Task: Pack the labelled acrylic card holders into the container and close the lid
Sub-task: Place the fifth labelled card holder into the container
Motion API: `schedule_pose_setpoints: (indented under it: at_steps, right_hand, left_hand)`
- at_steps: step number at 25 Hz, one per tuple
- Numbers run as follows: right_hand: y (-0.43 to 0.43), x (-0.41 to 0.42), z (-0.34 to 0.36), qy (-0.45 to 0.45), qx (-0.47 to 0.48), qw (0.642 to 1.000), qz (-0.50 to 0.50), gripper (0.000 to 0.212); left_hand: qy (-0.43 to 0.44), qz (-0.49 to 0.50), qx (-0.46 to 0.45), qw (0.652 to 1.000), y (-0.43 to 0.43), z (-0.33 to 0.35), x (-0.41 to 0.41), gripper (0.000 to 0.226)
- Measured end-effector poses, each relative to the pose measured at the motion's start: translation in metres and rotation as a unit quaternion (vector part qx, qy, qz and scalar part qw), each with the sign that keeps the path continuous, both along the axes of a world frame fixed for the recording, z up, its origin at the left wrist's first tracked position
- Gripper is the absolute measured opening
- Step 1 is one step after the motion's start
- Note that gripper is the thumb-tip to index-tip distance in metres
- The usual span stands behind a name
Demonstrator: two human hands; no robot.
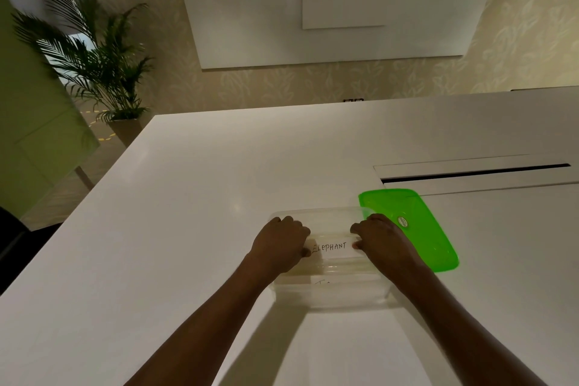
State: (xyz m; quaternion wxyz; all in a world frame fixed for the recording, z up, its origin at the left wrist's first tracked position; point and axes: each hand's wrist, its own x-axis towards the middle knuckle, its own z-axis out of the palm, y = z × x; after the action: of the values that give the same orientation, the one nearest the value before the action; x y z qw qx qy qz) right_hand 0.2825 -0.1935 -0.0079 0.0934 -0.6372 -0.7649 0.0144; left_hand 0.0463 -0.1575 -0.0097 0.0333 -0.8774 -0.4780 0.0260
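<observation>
A clear plastic container (332, 296) stands on the white table near its front. Inside it lies a stack of acrylic card holders; the top one (332, 248) carries a card reading ELEPHANT. My left hand (282, 244) grips that holder's left end and my right hand (380, 240) grips its right end, both over the open container. Another labelled holder (322, 283) shows lower down through the near wall, its writing mostly hidden. The green lid (416, 229) lies flat on the table, just right of the container and partly behind my right hand.
The white table (203, 197) stretches far to the left and back. A long cable slot (470, 175) runs across the table behind the lid. A potted palm (103, 66) stands on the floor past the table's far left corner.
</observation>
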Motion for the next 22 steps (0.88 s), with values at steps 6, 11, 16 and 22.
schedule_pose_setpoints:
  at_steps: [6,11,16,22]
  right_hand:
    - [-0.008,-0.004,0.015,0.077,0.01,0.997,0.027,0.044]
    - [-0.013,0.002,0.011,0.215,0.104,0.971,0.02,0.028]
    - [-0.019,-0.01,0.008,0.213,0.039,0.974,-0.07,0.056]
    - [-0.02,-0.022,0.003,0.127,0.015,0.989,-0.068,0.059]
  left_hand:
    - [-0.033,0.009,0.018,0.999,-0.005,0.006,0.001,0.046]
    - [-0.181,0.06,0.059,0.98,-0.019,0.013,-0.002,0.038]
    - [-0.211,0.15,0.031,0.965,-0.034,0.01,0.004,0.057]
    - [-0.203,0.179,0.007,0.963,-0.042,0.0,0.001,0.062]
